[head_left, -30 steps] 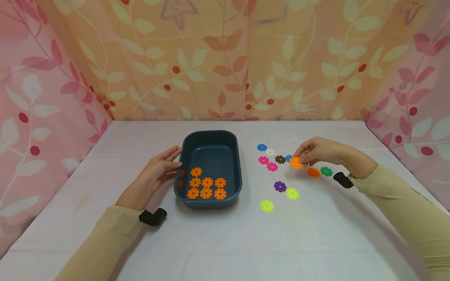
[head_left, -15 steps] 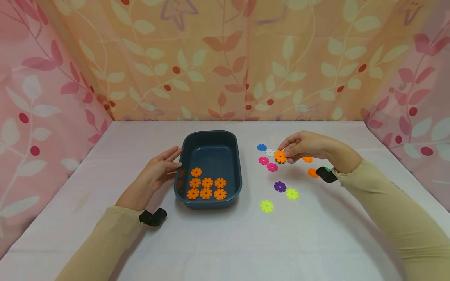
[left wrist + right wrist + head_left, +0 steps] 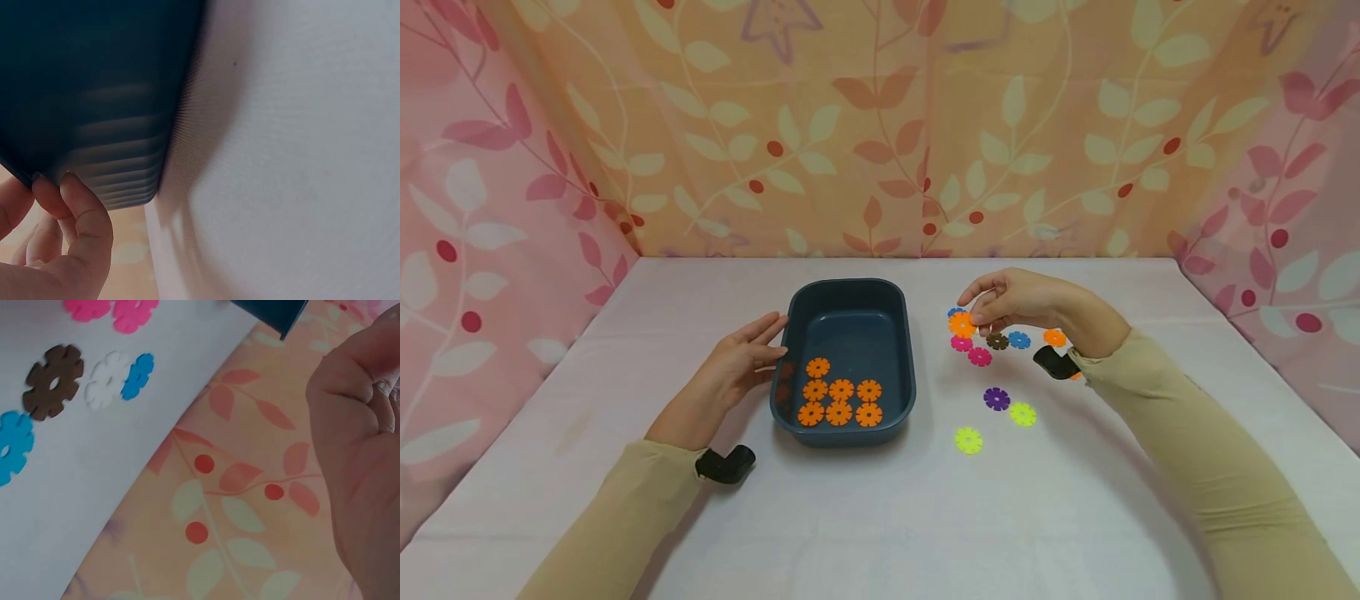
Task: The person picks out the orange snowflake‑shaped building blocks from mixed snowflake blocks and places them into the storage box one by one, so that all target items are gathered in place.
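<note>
My right hand (image 3: 1022, 302) pinches an orange snowflake building disc (image 3: 962, 325) between thumb and fingers, above the loose discs right of the tray. In the right wrist view that hand (image 3: 359, 444) shows at the right edge, its fingertips out of frame. The dark blue tray (image 3: 857, 327) holds several orange discs (image 3: 841, 389) laid in rows at its near end. My left hand (image 3: 727, 367) holds the tray's left rim with thumb and fingertips. The left wrist view shows the fingers (image 3: 84, 212) against the outer wall (image 3: 115, 119).
Loose discs lie right of the tray: pink (image 3: 979, 357), brown (image 3: 997, 341), blue (image 3: 1019, 339), purple (image 3: 996, 399), yellow-green (image 3: 968, 441) and orange (image 3: 1055, 337). A white disc (image 3: 107, 380) shows in the right wrist view. Patterned cloth walls (image 3: 880, 167) surround the white table (image 3: 850, 525).
My right hand has carried the orange disc left and slightly away from me, from the brown disc's right side to over the far-left loose discs. The left hand and tray stay put.
</note>
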